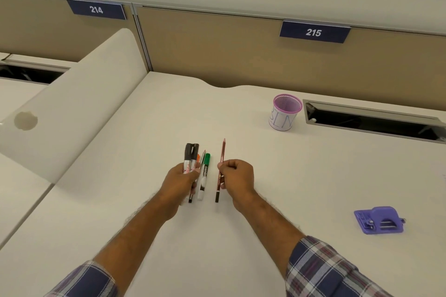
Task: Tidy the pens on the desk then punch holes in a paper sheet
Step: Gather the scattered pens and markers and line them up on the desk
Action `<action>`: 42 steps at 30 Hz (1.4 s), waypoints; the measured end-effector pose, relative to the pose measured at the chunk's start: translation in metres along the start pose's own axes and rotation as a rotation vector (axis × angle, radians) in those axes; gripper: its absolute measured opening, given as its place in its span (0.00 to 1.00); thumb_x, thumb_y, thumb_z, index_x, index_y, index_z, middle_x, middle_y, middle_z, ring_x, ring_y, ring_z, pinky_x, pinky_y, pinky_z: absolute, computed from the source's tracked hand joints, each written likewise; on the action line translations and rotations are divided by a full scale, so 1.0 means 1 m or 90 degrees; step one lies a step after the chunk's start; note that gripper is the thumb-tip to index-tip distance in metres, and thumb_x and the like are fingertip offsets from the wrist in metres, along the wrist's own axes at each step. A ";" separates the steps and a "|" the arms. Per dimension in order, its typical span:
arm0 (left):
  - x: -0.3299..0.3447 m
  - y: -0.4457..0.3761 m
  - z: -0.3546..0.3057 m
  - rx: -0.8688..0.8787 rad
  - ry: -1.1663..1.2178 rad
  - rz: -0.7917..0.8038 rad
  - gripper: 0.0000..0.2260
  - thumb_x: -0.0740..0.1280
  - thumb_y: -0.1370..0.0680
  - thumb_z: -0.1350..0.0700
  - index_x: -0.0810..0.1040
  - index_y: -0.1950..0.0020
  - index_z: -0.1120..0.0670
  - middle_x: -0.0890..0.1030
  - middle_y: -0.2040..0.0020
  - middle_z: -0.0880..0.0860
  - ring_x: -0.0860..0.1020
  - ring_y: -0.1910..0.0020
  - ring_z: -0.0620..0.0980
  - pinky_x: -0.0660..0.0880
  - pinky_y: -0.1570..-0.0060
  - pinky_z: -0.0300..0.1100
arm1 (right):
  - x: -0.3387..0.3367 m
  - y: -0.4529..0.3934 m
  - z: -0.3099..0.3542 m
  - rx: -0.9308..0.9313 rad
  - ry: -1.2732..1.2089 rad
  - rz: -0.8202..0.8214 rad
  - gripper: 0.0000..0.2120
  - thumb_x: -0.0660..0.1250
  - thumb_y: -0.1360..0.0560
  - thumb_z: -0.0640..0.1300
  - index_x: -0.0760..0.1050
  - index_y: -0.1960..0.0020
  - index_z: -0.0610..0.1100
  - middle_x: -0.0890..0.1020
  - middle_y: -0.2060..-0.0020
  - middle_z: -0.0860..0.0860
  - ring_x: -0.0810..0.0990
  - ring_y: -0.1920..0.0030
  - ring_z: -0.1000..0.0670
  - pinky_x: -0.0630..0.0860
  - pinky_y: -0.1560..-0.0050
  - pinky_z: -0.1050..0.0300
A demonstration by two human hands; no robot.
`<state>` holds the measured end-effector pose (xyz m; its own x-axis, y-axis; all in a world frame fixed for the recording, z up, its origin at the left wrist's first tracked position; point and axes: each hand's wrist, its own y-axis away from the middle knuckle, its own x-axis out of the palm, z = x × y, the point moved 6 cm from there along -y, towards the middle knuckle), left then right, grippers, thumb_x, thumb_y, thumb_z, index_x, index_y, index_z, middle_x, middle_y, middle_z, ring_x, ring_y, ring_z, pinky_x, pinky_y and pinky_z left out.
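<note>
Left hand [179, 179] grips marker bundle [193, 164], lower ends hidden | right hand [237, 177] pinches red pencil [220, 166] | mesh cup [284, 112], hole punch [379, 220] well apart

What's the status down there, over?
Left hand grips bundle of markers. Right hand pinches red pencil. Pink cup ahead, path unobstructed.

One head-worn view only, so we have no second view to overlap. We look forward and steeply down onto the counter [241, 236], both forearms reaching in from the bottom edge, hands close at centre. Wide-angle lens bends the partition [217, 43] along the far side.
</note>
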<state>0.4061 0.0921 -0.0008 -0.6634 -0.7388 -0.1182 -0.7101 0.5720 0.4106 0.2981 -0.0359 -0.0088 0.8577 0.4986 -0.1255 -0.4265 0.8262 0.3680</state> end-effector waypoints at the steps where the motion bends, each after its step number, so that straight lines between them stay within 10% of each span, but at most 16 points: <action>1: -0.006 -0.003 -0.001 0.008 -0.017 -0.029 0.06 0.65 0.19 0.56 0.81 0.48 0.52 0.78 0.61 0.51 0.74 0.64 0.48 0.72 0.64 0.41 | -0.002 -0.004 -0.002 -0.003 0.031 -0.018 0.03 0.70 0.27 0.39 0.80 0.56 0.39 0.83 0.63 0.44 0.78 0.66 0.47 0.83 0.62 0.47; 6: -0.032 -0.023 0.000 0.015 -0.111 -0.090 0.07 0.64 0.19 0.58 0.79 0.43 0.54 0.78 0.54 0.53 0.73 0.60 0.48 0.70 0.55 0.43 | 0.000 -0.012 -0.013 -0.006 0.162 -0.029 0.06 0.69 0.28 0.36 0.79 0.51 0.40 0.84 0.59 0.43 0.82 0.67 0.44 0.83 0.59 0.43; 12: -0.039 -0.039 0.004 -0.010 -0.298 -0.085 0.08 0.67 0.22 0.60 0.75 0.43 0.59 0.74 0.60 0.53 0.71 0.64 0.48 0.67 0.67 0.41 | 0.023 -0.011 -0.015 -0.066 0.281 0.026 0.12 0.67 0.27 0.35 0.78 0.44 0.37 0.82 0.49 0.44 0.81 0.53 0.46 0.80 0.51 0.53; 17: -0.037 -0.042 0.011 0.005 -0.345 -0.080 0.20 0.70 0.26 0.64 0.73 0.35 0.59 0.79 0.46 0.57 0.79 0.53 0.53 0.77 0.59 0.46 | 0.039 -0.002 -0.007 -0.151 0.322 0.089 0.13 0.63 0.26 0.34 0.76 0.43 0.34 0.80 0.59 0.46 0.80 0.56 0.46 0.78 0.51 0.51; 20: -0.038 -0.043 0.013 0.035 -0.371 -0.076 0.23 0.73 0.27 0.60 0.74 0.33 0.57 0.77 0.42 0.57 0.79 0.47 0.55 0.80 0.49 0.51 | 0.042 0.003 -0.009 -0.209 0.351 0.108 0.07 0.65 0.26 0.35 0.79 0.50 0.38 0.74 0.68 0.55 0.72 0.68 0.55 0.75 0.62 0.55; 29: -0.058 -0.042 0.016 0.085 -0.376 -0.104 0.13 0.72 0.24 0.54 0.80 0.40 0.53 0.81 0.60 0.50 0.77 0.61 0.44 0.69 0.65 0.36 | 0.043 0.009 -0.012 -0.250 0.339 0.148 0.20 0.63 0.29 0.30 0.68 0.66 0.54 0.69 0.69 0.57 0.68 0.70 0.57 0.66 0.71 0.73; 34: -0.066 -0.034 0.015 0.152 -0.441 -0.023 0.24 0.76 0.28 0.47 0.75 0.33 0.48 0.76 0.48 0.49 0.78 0.56 0.47 0.72 0.60 0.38 | 0.040 0.012 -0.017 -0.228 0.330 0.211 0.13 0.65 0.30 0.31 0.74 0.51 0.48 0.72 0.58 0.51 0.69 0.64 0.55 0.66 0.67 0.71; 38: -0.075 -0.028 0.030 0.169 -0.569 0.133 0.47 0.83 0.38 0.46 0.64 0.25 0.48 0.70 0.40 0.46 0.76 0.56 0.46 0.71 0.59 0.31 | 0.040 0.019 -0.026 -0.251 0.375 0.312 0.32 0.74 0.33 0.42 0.66 0.32 0.49 0.69 0.48 0.50 0.71 0.58 0.55 0.72 0.58 0.68; 42: -0.073 -0.030 0.032 0.199 -0.612 0.140 0.47 0.84 0.40 0.47 0.67 0.25 0.49 0.71 0.43 0.44 0.74 0.57 0.44 0.68 0.60 0.30 | 0.047 0.022 -0.033 -0.266 0.418 0.308 0.44 0.78 0.37 0.47 0.60 0.27 0.51 0.68 0.44 0.52 0.71 0.48 0.51 0.75 0.45 0.56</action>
<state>0.4684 0.1409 -0.0338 -0.5958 -0.0888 -0.7982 -0.4892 0.8284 0.2730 0.3190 0.0145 -0.0373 0.2778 0.7584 -0.5896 -0.8753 0.4528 0.1699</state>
